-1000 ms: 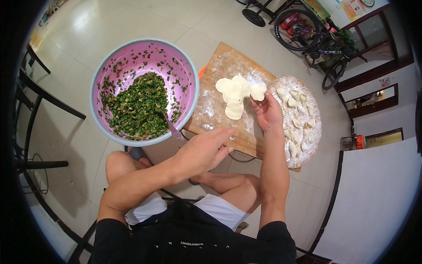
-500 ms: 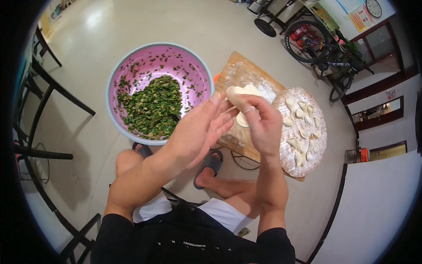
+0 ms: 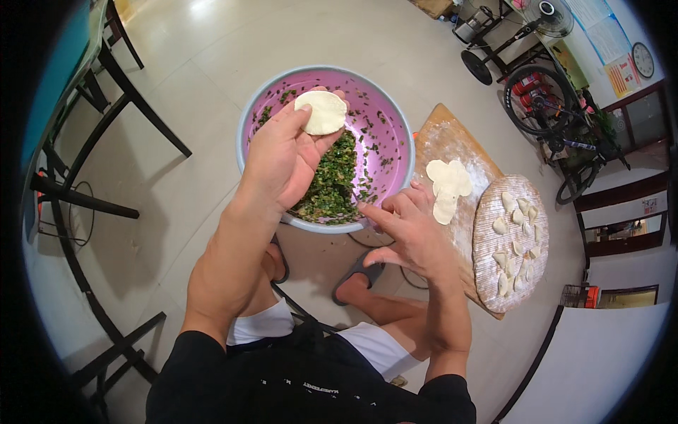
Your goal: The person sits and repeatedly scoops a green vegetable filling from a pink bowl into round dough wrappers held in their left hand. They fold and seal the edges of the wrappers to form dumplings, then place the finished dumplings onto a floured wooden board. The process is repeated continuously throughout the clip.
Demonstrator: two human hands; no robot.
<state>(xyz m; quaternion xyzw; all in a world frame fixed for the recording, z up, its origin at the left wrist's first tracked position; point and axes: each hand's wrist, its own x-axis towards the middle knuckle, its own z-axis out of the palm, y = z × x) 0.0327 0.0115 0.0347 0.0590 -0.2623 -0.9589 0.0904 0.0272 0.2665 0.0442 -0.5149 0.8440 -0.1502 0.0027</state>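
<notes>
The wrapper (image 3: 327, 114) has just passed to the left hand (image 3: 286, 152), pinched over the bowl (image 3: 390, 134), freeing the open right hand (image 3: 413, 233) at the bowl's five o'clock.

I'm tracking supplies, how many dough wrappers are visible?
4 at least: one wrapper in the left hand, three or more overlapping wrappers on the wooden board; others may be hidden.

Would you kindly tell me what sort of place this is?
Indoors, perhaps a room in a home or small shop: a parked bicycle and a standing fan share it with a floured wooden board bearing dough rounds.
</notes>
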